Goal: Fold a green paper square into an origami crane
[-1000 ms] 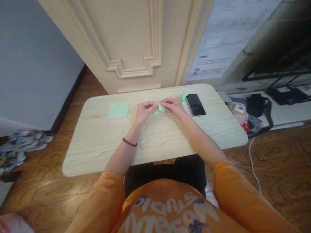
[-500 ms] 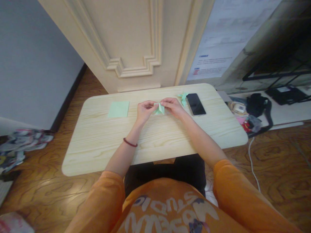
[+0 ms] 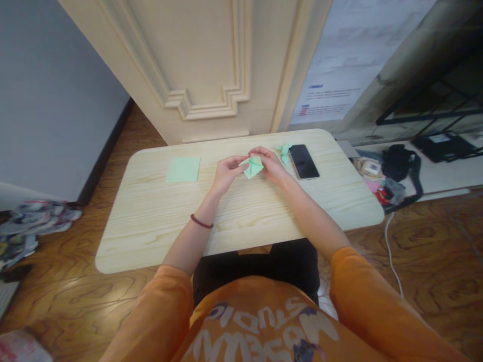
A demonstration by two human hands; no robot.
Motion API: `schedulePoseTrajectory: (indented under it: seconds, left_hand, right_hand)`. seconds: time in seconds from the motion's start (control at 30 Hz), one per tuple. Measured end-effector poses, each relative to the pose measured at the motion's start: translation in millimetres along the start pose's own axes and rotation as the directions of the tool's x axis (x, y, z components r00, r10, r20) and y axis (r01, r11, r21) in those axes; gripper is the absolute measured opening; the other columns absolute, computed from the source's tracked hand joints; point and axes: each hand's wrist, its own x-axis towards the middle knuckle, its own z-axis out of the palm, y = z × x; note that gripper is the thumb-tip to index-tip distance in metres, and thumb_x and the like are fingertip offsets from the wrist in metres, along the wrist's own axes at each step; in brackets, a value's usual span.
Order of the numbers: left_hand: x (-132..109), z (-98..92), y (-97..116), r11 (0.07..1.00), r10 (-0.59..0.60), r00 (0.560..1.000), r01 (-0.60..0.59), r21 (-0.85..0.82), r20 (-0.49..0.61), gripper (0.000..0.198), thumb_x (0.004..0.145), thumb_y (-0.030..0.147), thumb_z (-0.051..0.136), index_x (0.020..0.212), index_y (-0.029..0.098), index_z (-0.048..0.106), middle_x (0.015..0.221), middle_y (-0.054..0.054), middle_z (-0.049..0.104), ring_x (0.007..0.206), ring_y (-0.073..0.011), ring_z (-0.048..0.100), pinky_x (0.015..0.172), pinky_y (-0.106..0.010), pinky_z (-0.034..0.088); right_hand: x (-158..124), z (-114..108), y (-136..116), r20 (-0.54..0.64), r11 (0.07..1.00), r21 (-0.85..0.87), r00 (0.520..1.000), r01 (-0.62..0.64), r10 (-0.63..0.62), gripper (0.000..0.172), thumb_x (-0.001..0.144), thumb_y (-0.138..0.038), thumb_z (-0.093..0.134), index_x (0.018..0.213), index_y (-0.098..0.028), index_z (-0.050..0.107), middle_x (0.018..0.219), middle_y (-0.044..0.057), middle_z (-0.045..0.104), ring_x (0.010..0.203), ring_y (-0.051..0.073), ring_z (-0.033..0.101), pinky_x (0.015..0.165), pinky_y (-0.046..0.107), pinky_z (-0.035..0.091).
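Observation:
A folded piece of light green paper point(image 3: 253, 167) is held between my two hands, above the middle of the table. My left hand point(image 3: 228, 171) pinches its left edge with thumb and fingers. On the other side, my right hand point(image 3: 269, 163) grips its right edge, with some fingertips hidden behind the paper. The paper's face shows creases and flaps turned toward me. Just beyond my right hand lies a finished-looking green origami figure point(image 3: 285, 152) with pointed parts. A flat green paper square point(image 3: 183, 169) rests left of my left hand.
A dark-screened phone point(image 3: 304, 162) lies beside the origami figure on the pale wood table point(image 3: 151, 221). A cream panelled surface point(image 3: 204, 60) stands behind the table. Assorted items and a black bag point(image 3: 398, 162) sit at the right on a low shelf.
The folded paper has turned and opened out, so a broader diamond-like face shows. My fingers have shifted their hold on it. The other things on the table stay put.

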Motion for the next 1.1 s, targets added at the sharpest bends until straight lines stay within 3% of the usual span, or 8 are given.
schedulePoseTrajectory:
  seconds: [0.13, 0.27, 0.53, 0.67, 0.83, 1.0, 1.1]
  left_hand:
    - [1.8, -3.0, -3.2, 0.994, -0.092, 0.993, 0.087, -0.065, -0.068, 0.047, 0.050, 0.041, 0.088, 0.087, 0.015, 0.075, 0.084, -0.005, 0.075, 0.072, -0.0160, 0.066, 0.074, -0.032, 0.055]
    - [0.6, -3.1, -1.7, 0.976, -0.186, 0.982, 0.180, -0.120, -0.041, 0.047, 0.047, 0.039, 0.089, 0.084, 0.015, 0.074, 0.081, -0.004, 0.074, 0.072, -0.0154, 0.067, 0.074, -0.031, 0.055]
    - [-1.0, -2.1, 0.9, 0.954, -0.259, 0.965, 0.262, -0.143, 0.037, 0.042, 0.048, 0.031, 0.088, 0.082, 0.015, 0.071, 0.082, -0.003, 0.072, 0.075, -0.0157, 0.067, 0.074, -0.031, 0.054]
    - [-1.4, -2.1, 1.1, 0.935, -0.313, 0.949, 0.313, -0.168, 0.031, 0.041, 0.053, 0.041, 0.085, 0.083, 0.016, 0.071, 0.083, -0.003, 0.072, 0.078, -0.0173, 0.067, 0.071, -0.030, 0.056]
    - [-1.4, -2.5, -2.7, 0.946, -0.295, 0.955, 0.298, -0.130, 0.044, 0.051, 0.056, 0.058, 0.082, 0.082, 0.015, 0.071, 0.081, -0.005, 0.072, 0.078, -0.0186, 0.067, 0.071, -0.031, 0.056]
    - [0.0, -2.5, -8.6, 0.949, -0.281, 0.958, 0.285, -0.133, 0.047, 0.052, 0.051, 0.056, 0.086, 0.080, 0.016, 0.071, 0.077, -0.003, 0.072, 0.072, -0.0149, 0.066, 0.069, -0.027, 0.055]
    - [0.5, -1.1, -9.6, 0.941, -0.292, 0.955, 0.295, -0.167, 0.048, 0.052, 0.046, 0.053, 0.089, 0.078, 0.015, 0.071, 0.075, -0.003, 0.071, 0.069, -0.0134, 0.065, 0.069, -0.026, 0.054]
  right_hand:
    - [-1.2, -1.1, -6.3, 0.000, 0.997, -0.050, 0.999, 0.051, -0.051, 0.039, 0.060, -0.049, 0.079, 0.085, -0.022, 0.067, 0.086, -0.001, 0.067, 0.077, 0.013, 0.059, 0.066, 0.024, 0.045]
    - [-2.0, -1.0, -5.7, 0.015, 0.990, -0.110, 0.996, 0.090, -0.089, 0.040, 0.053, -0.043, 0.084, 0.082, -0.020, 0.070, 0.075, -0.002, 0.066, 0.069, 0.012, 0.057, 0.066, 0.026, 0.045]
    - [-0.8, -1.0, -3.5, -0.030, 0.967, -0.233, 0.993, 0.106, -0.116, 0.035, 0.054, -0.047, 0.083, 0.070, -0.017, 0.072, 0.071, 0.002, 0.069, 0.070, 0.015, 0.059, 0.067, 0.028, 0.047]
    - [-1.1, -0.6, -5.5, 0.012, 0.958, -0.264, 0.994, 0.109, -0.109, 0.036, 0.054, -0.048, 0.084, 0.068, -0.017, 0.071, 0.067, 0.001, 0.068, 0.071, 0.015, 0.059, 0.067, 0.028, 0.047]
    - [-0.8, 0.9, -4.1, 0.045, 0.960, -0.257, 0.994, 0.109, -0.101, 0.038, 0.051, -0.047, 0.085, 0.066, -0.016, 0.069, 0.066, 0.001, 0.068, 0.069, 0.014, 0.059, 0.067, 0.027, 0.048]
    - [0.1, 0.4, -0.3, -0.028, 0.971, -0.230, 0.997, 0.066, -0.075, 0.044, 0.049, -0.043, 0.087, 0.081, -0.017, 0.070, 0.074, 0.001, 0.069, 0.064, 0.012, 0.059, 0.054, 0.023, 0.043]
    - [0.1, 0.5, 0.2, -0.076, 0.970, -0.236, 0.995, 0.050, -0.070, 0.044, 0.047, -0.040, 0.087, 0.081, -0.018, 0.068, 0.072, 0.000, 0.067, 0.061, 0.011, 0.057, 0.051, 0.021, 0.041]
